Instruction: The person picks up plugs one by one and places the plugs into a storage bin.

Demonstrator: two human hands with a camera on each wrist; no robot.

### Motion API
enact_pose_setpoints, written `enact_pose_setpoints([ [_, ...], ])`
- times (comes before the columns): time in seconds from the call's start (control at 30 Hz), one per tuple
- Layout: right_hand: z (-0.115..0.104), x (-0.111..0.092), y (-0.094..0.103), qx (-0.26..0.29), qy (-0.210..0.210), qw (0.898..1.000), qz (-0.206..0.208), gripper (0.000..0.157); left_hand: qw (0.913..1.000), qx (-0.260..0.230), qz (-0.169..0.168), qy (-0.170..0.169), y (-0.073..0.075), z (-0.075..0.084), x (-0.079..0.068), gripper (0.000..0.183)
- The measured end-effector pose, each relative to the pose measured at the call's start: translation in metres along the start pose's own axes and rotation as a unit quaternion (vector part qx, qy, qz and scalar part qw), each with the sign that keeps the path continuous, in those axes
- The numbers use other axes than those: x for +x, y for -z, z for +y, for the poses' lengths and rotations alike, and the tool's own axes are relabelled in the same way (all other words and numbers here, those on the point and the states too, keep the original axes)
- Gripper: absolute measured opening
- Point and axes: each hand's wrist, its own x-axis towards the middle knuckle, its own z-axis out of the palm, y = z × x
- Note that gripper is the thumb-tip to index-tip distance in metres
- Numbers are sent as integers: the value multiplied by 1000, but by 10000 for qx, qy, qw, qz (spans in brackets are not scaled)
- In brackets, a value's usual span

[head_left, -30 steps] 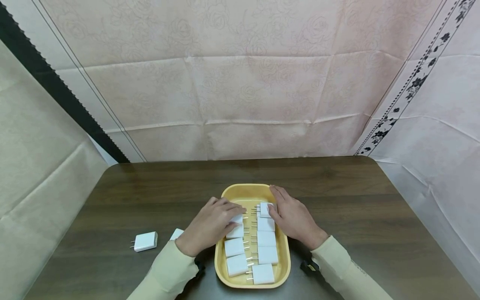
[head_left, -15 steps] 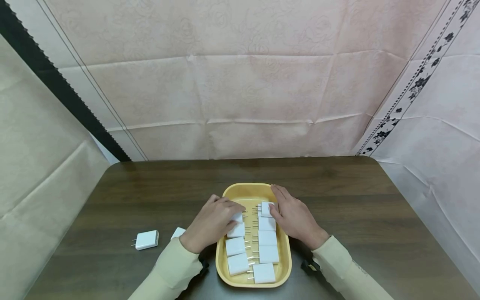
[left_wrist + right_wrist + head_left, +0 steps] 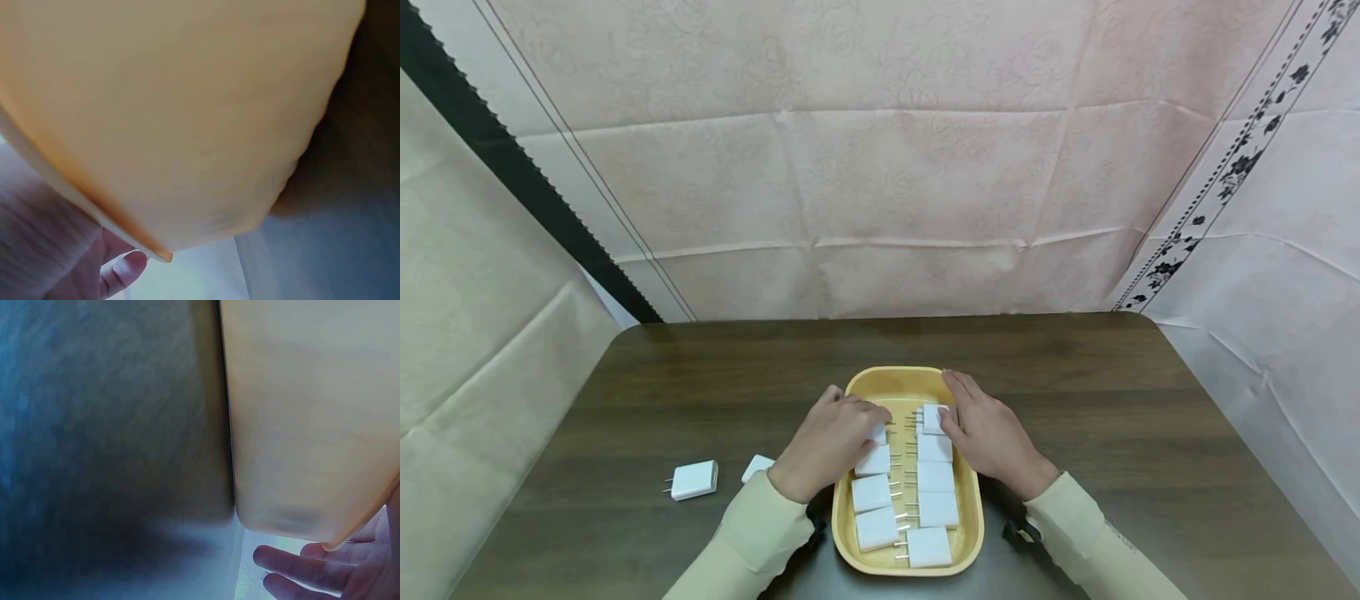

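Note:
Several white plug-in chargers (image 3: 935,477) lie in two columns in a yellow tray (image 3: 895,382), their metal prongs facing the middle. My left hand (image 3: 827,442) reaches over the tray's left rim. Its fingers and thumb pinch the farthest charger (image 3: 877,433) of the left column, partly hidden under them. On the right rim rests my right hand (image 3: 996,437), fingers straight along the outside. Its thumb touches the farthest charger (image 3: 933,418) of the right column. Both wrist views mostly show the tray's outer wall (image 3: 187,125), with fingers (image 3: 300,565) past its rim.
Left of the tray, a loose charger (image 3: 694,481) lies on the dark wooden table (image 3: 737,367). Another charger (image 3: 756,467) is partly hidden by the left wrist. Pale cloth (image 3: 917,183) hangs behind the table and on both sides.
My left wrist and forearm have shifted slightly to the right, with the fingers staying over the same charger. My right hand keeps its place at the rim.

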Motion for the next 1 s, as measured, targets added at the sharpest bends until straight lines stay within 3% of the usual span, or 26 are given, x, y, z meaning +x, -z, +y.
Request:
enact_pose_setpoints([
  [0.33, 1, 0, -1, 11, -13, 10000, 29, 60, 9998, -96, -163, 23, -1, 1, 5, 31],
  [0.8, 0, 2, 0, -251, -66, 9997, 43, 56, 9998, -118, -126, 96, -6, -2, 8, 31],
  [1.0, 0, 6, -2, -214, -138, 9996, 127, 55, 9999, -79, 49, 114, -7, -5, 10, 31],
])
